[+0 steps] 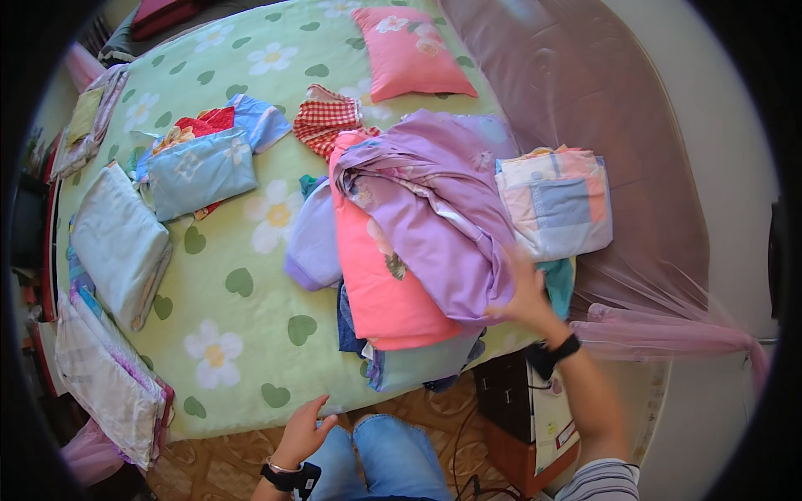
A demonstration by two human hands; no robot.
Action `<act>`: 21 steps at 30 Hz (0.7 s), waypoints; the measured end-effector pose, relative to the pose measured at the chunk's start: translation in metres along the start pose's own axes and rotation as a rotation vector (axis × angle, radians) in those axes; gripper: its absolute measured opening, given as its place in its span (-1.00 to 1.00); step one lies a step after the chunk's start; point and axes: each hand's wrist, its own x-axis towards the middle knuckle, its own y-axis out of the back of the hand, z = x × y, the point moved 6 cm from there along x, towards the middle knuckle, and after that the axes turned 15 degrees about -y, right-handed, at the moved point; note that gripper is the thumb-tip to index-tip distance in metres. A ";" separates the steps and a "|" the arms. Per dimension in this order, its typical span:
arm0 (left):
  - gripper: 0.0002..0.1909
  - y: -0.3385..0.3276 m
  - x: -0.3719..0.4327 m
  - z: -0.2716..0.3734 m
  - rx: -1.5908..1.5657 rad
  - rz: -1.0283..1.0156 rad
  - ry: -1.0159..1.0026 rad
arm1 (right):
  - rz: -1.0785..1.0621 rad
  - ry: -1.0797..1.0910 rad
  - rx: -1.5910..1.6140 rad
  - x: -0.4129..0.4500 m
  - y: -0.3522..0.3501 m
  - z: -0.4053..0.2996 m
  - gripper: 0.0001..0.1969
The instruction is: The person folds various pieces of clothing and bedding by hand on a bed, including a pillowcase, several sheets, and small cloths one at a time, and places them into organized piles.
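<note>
A crumpled purple floral cloth [432, 232] lies on top of a heap of laundry on the bed. My right hand [526, 294], blurred, is at its right edge with thumb and fingers spread apart. Under the purple cloth is a folded coral-pink fabric [395, 300] with a flower print. Beside my right hand sits a folded white, blue and peach patchwork-print fabric [554, 206], with a teal cloth [557, 282] partly showing beneath it. My left hand [307, 432] hovers by the bed's front edge, above my lap, fingers apart and nothing in it.
A green flowered bedsheet [276, 313] covers the bed. Folded pale-blue fabric [119, 238], a light-blue pillowcase-like bundle [200, 169] and white folded fabric [100, 376] lie left. A pink pillow [413, 56] is at the back. A dark cabinet [504, 394] and pink netting [664, 332] stand right.
</note>
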 end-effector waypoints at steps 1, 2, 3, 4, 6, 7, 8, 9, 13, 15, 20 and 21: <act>-0.51 0.002 0.003 0.006 0.015 0.012 -0.037 | 0.010 0.107 -0.031 -0.024 -0.018 -0.037 0.17; -0.51 0.003 0.006 0.011 0.030 0.027 -0.078 | -0.031 0.110 -0.106 -0.036 -0.033 -0.056 0.02; -0.51 0.004 0.007 0.013 0.038 0.027 -0.071 | -0.077 0.036 -0.097 -0.034 -0.042 -0.061 0.02; -0.51 0.004 0.008 0.014 0.047 0.018 -0.068 | 0.095 -0.039 -0.187 -0.029 -0.041 -0.061 -0.11; -0.50 0.005 0.006 0.014 0.063 0.018 -0.046 | 0.262 -0.113 -0.115 -0.011 -0.032 -0.044 -0.47; -0.51 0.005 0.005 0.014 0.056 0.015 -0.067 | 0.356 -0.044 -0.024 -0.002 -0.024 -0.036 -0.53; -0.51 0.005 0.004 0.016 0.052 0.016 -0.108 | 0.429 0.033 0.080 0.005 -0.015 -0.027 -0.60; -0.51 0.005 0.002 0.012 0.053 0.012 -0.073 | 0.349 -0.132 0.149 0.017 -0.013 -0.005 -0.67; -0.50 0.001 -0.002 0.010 0.048 -0.034 -0.068 | 0.441 -0.414 0.628 0.045 0.039 0.030 -0.84; -0.50 0.001 0.001 0.016 0.077 -0.023 -0.130 | 0.567 -0.354 0.718 0.041 0.078 0.010 -0.87; -0.48 -0.008 0.030 0.037 0.048 -0.138 -0.248 | 0.801 0.006 0.715 -0.037 0.150 -0.099 -0.85; -0.48 -0.009 0.039 0.039 0.036 -0.154 -0.239 | 0.746 0.000 0.717 -0.061 0.155 -0.116 -0.84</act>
